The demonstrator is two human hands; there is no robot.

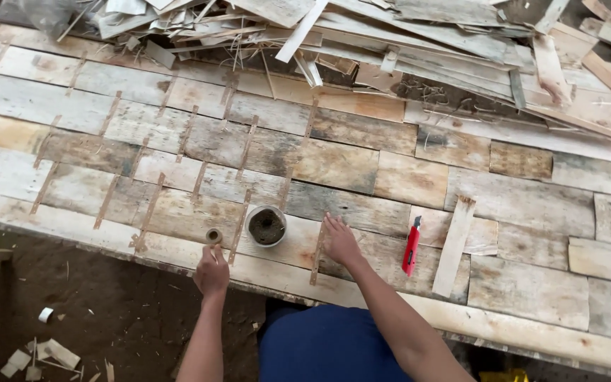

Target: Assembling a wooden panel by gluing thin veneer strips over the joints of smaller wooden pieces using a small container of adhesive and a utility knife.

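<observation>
Patchwork panel's (pixel 362 170) near edge: left hand (pixel 211 272) grasps tape roll (pixel 213 235), right hand's (pixel 339 240) fingers lie released.

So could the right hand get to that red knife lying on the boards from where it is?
Probably yes. The right hand lies flat on the wooden boards, and the red utility knife lies just to its right on the same surface, with only bare wood between them.

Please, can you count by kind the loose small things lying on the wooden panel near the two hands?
Tape roll, at the left hand: 1
Round tub with dark contents: 1
Red utility knife: 1
Loose wooden strip: 1
Total: 4
The right hand lies flat on the panel.
</observation>
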